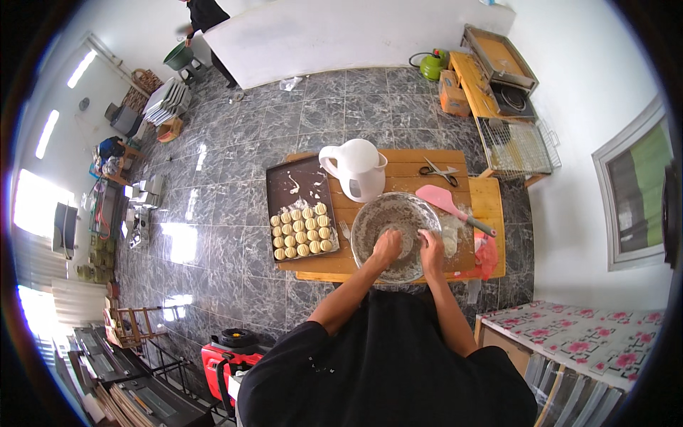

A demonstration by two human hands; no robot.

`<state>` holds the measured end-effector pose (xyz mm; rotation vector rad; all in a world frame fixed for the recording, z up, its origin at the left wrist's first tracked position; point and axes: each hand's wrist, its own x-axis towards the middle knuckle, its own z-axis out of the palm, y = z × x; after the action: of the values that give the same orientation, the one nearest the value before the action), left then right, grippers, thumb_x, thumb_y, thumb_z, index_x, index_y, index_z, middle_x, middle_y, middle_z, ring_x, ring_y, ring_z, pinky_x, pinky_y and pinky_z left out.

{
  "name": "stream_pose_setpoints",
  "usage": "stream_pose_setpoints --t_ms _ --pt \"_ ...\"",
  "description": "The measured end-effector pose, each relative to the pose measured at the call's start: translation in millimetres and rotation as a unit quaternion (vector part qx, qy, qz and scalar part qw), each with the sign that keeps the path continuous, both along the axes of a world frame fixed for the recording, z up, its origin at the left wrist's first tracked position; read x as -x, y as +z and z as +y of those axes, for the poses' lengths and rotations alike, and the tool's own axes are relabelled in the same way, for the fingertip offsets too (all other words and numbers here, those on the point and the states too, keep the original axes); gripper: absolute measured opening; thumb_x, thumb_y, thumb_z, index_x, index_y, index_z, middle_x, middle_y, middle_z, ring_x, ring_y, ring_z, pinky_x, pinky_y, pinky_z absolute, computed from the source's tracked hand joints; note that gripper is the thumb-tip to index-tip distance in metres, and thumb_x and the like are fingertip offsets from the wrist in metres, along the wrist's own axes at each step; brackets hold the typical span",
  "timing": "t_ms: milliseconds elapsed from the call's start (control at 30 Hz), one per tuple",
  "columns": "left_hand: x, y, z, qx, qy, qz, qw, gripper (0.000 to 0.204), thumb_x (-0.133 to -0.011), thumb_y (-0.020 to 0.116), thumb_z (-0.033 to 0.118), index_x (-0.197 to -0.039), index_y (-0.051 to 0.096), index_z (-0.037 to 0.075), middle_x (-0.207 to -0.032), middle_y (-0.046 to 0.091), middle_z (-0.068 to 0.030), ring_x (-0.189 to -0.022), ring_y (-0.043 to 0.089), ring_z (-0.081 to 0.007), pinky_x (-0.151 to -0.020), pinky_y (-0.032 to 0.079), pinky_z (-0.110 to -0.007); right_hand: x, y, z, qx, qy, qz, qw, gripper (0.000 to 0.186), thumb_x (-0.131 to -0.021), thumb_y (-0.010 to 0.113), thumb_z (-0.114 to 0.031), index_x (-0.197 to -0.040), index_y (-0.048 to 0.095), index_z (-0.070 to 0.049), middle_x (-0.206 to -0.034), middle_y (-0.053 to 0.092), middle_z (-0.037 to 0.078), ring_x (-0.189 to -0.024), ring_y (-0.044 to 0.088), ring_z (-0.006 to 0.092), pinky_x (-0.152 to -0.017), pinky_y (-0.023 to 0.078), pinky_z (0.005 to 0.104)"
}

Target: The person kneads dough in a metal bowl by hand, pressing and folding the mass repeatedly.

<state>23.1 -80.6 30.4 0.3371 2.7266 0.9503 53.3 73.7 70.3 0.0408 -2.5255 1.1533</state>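
Note:
A wide metal bowl (pixel 371 215), its inside smeared with pale, crumbly residue, stands near the front of the wooden table. My left hand (pixel 388 246) is inside the bowl, with its fingers curled closed. At the bowl's right rim, my right hand (pixel 431 249) has its fingers pinched together. Whatever either hand may hold is too small or hidden to make out. Left of the bowl, a dark baking tray (pixel 304 176) carries rows of round, ridged, pale cookies (pixel 300 237). A fork (pixel 346 230) lies between tray and bowl. A pink spatula (pixel 440 198) rests against the bowl's right side.
Behind the bowl stands a white, handled jug-like appliance (pixel 359 171), with scissors (pixel 439 171) to its right. A red plastic bag (pixel 486 256) hangs at the table's right edge. A flower-patterned cabinet top (pixel 569 334) is at near right. A person (pixel 208 16) stands far left.

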Motion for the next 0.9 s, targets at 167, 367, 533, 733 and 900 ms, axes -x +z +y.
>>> stream_pose_setpoints --t_ms 167,367,533,733,900 --pt "-7.2 52.1 -9.0 -0.021 -0.004 0.152 0.988 0.029 -0.082 0.057 0.019 -0.109 0.062 0.008 -0.099 0.067 -0.0174 -0.101 0.061 -0.0403 -0.091 0.046 -0.047 -1.9 -6.6 5.1 0.013 0.01 -0.005 1.0 0.016 -0.087 0.056 -0.001 -0.097 0.068 0.001 -0.084 0.067 0.016 -0.078 0.065 0.0331 -0.072 0.05 0.0394" --pt "-26.9 18.5 -1.3 0.151 -0.088 -0.127 0.976 0.032 -0.087 0.051 0.03 -0.105 0.065 0.008 -0.102 0.068 -0.0168 -0.094 0.067 -0.0338 -0.08 0.053 -0.047 -3.6 -10.4 1.6 0.013 -0.001 -0.034 0.999 0.014 -0.09 0.053 -0.006 -0.097 0.064 -0.001 -0.086 0.068 0.015 -0.078 0.065 0.034 -0.068 0.049 0.0409" --pt "-7.1 5.0 19.8 0.191 -0.052 -0.091 0.976 0.026 -0.086 0.053 0.027 -0.094 0.07 0.009 -0.098 0.07 -0.0152 -0.088 0.069 -0.0322 -0.074 0.054 -0.047 -2.0 -9.0 -1.8 -0.071 0.012 -0.083 0.994 0.016 -0.094 0.052 -0.016 -0.087 0.059 -0.003 -0.079 0.063 0.016 -0.075 0.061 0.0374 -0.064 0.046 0.0446" --pt "40.6 -17.3 26.8 0.215 -0.049 -0.015 0.975 0.032 -0.091 0.047 0.025 -0.091 0.071 0.005 -0.097 0.07 -0.0174 -0.084 0.069 -0.0338 -0.068 0.053 -0.048 -4.4 4.4 -9.4 -0.066 0.019 -0.095 0.993 0.023 -0.094 0.053 -0.022 -0.081 0.056 -0.003 -0.076 0.059 0.018 -0.074 0.058 0.0404 -0.063 0.043 0.048" --pt "46.9 -15.8 36.5 0.145 -0.02 -0.026 0.989 0.037 -0.089 0.048 0.033 -0.086 0.073 0.005 -0.088 0.069 -0.0197 -0.081 0.068 -0.0347 -0.071 0.053 -0.049 -13.5 -5.9 -7.5 -0.037 -0.018 -0.102 0.994 0.02 -0.091 0.056 -0.022 -0.085 0.058 -0.002 -0.078 0.06 0.018 -0.075 0.058 0.0408 -0.065 0.044 0.0472"
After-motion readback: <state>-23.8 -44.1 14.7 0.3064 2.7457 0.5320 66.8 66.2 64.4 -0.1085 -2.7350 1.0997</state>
